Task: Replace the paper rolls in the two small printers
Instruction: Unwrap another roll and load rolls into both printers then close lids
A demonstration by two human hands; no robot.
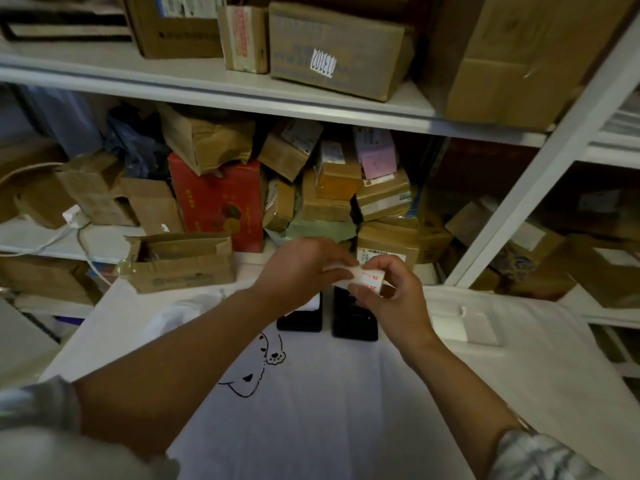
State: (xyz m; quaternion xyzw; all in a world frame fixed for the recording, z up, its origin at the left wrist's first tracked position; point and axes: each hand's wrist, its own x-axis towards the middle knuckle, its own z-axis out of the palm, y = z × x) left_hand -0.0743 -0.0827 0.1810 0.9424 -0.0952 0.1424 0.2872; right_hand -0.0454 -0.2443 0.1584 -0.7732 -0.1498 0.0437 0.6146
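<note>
Landmark: the white cloth with a black cartoon line drawing (346, 393) that covers the work surface.

At the cloth's far left corner sits an open, flattened brown cardboard box (180, 265) with its flaps up. Behind that, on the white metal shelf (242, 95) beyond the cloth's far edge, stands a red printed carton (221, 202) among stacked brown parcels.

Above the far middle of the cloth, the left hand (301, 268) holds the left end of a small white paper roll in a wrapper with red print (360, 277), fingers curled round it. The roll is raised off the cloth, directly over the printers, and lies roughly level between both hands.

On the cloth below the hands are two small black rectangular printers, side by side and just apart. The left black printer (299, 320) is partly hidden by the left wrist; a white patch shows at its far end, nature unclear. The right black printer (353, 320) is partly hidden by the right hand. Whether either lid is open cannot be told.

The right hand (391, 299) grips the right end of the roll, thumb and fingers pinched on the wrapper.

Toward the cloth's right edge lies a flat white rectangular item (467, 325); blurred, not identifiable.
</note>
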